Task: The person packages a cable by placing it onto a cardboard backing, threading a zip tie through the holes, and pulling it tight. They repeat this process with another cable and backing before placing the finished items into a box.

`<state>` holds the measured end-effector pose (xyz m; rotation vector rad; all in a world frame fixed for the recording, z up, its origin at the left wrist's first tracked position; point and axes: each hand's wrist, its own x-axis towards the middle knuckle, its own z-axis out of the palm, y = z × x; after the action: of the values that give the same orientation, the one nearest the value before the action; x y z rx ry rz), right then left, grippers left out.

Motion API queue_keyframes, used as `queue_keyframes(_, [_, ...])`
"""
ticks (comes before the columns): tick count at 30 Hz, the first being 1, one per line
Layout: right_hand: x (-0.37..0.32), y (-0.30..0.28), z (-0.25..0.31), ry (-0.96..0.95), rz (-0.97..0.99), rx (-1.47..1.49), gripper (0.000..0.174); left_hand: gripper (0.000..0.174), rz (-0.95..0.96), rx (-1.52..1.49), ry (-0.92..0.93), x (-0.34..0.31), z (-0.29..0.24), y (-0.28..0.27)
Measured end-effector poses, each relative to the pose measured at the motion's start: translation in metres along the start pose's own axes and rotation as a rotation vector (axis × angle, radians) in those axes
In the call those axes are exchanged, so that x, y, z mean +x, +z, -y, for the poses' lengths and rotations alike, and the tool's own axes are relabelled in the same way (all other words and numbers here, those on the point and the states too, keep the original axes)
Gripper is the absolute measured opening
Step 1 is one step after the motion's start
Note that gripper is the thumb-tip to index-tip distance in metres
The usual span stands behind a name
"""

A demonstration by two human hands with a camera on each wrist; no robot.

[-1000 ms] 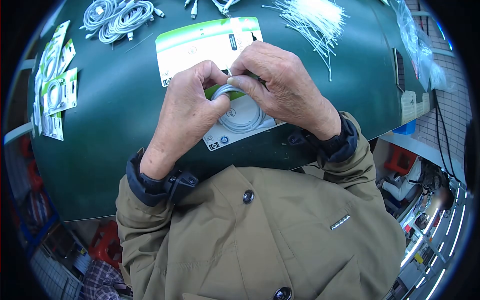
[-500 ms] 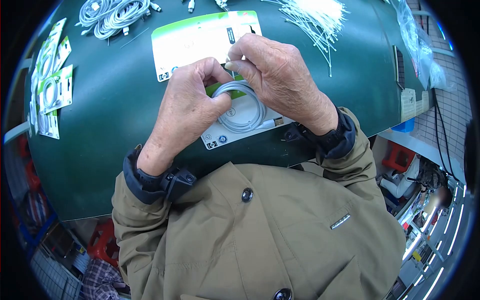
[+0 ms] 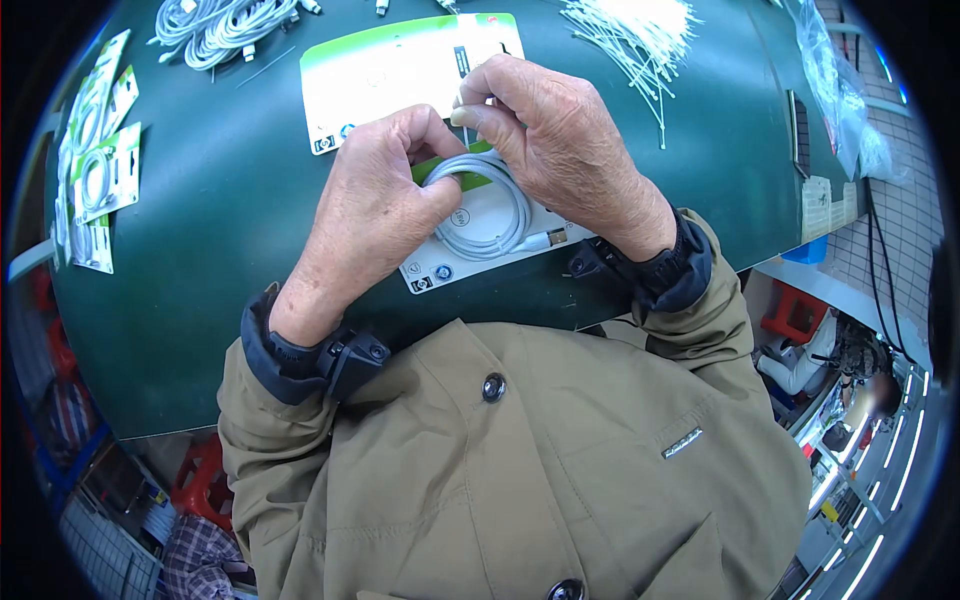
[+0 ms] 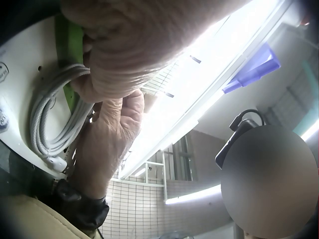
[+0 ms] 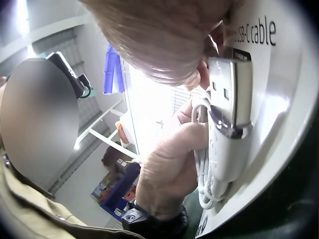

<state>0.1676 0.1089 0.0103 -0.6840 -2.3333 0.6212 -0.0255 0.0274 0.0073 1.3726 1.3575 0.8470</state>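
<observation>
A grey-white USB cable (image 3: 505,235) lies coiled on a green and white packaging card (image 3: 480,210), its metal USB plug (image 3: 557,238) at the lower right. My left hand (image 3: 380,185) grips the coil and the card at their upper left, thumb over the coil. Just above, my right hand (image 3: 565,130) pinches a thin white zip tie (image 3: 466,134) between thumb and forefinger; the strip runs down toward the card's top. In the right wrist view the USB plug (image 5: 230,94) stands large in front, and the fingertips are partly hidden behind the hand.
Another green and white card (image 3: 385,75) lies just beyond my hands. White zip ties (image 3: 640,40) are heaped at the back right, and coiled cables (image 3: 215,30) at the back left. Several carded cables (image 3: 100,175) lie along the left edge, and a phone (image 3: 798,130) near the right.
My right hand has drawn up and away from the left fingertips, showing the zip tie's strip between them. The USB plug has come into fuller view. My left hand keeps its grip.
</observation>
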Motion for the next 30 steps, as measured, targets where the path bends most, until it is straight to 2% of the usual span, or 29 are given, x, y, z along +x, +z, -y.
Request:
queue_keyframes(6, [-0.002,0.003,0.001,0.084,0.006,0.194,0.014,0.013,0.006,-0.003,0.01,0.001,0.003,-0.001])
queue_keyframes(9, [-0.001,0.0,0.0,0.062,0.027,0.163,0.014,0.014,0.01,-0.039,0.013,0.002,0.004,-0.002])
queue_keyframes(15, [0.003,-0.006,-0.003,-0.077,-0.054,0.112,0.008,0.019,0.029,-0.084,-0.019,0.002,0.001,-0.003])
queue_keyframes(18, [0.001,-0.018,0.007,0.022,0.051,0.12,0.013,0.017,-0.05,-0.115,0.106,0.002,0.01,0.003])
queue_keyframes(21, [0.001,-0.026,0.01,0.136,0.153,0.34,0.018,0.021,-0.061,-0.103,0.081,0.001,0.006,0.002])
queue_keyframes(24, [0.002,-0.041,0.013,0.292,0.357,0.535,0.02,0.021,-0.011,-0.116,0.02,0.003,0.003,0.0])
queue_keyframes(27, [0.002,-0.044,0.008,0.133,0.4,0.527,0.021,0.019,0.05,-0.14,-0.055,0.002,-0.008,-0.004])
queue_keyframes(30, [0.002,-0.049,0.006,0.155,0.441,0.553,0.023,0.016,0.026,-0.089,0.021,0.002,-0.002,-0.006])
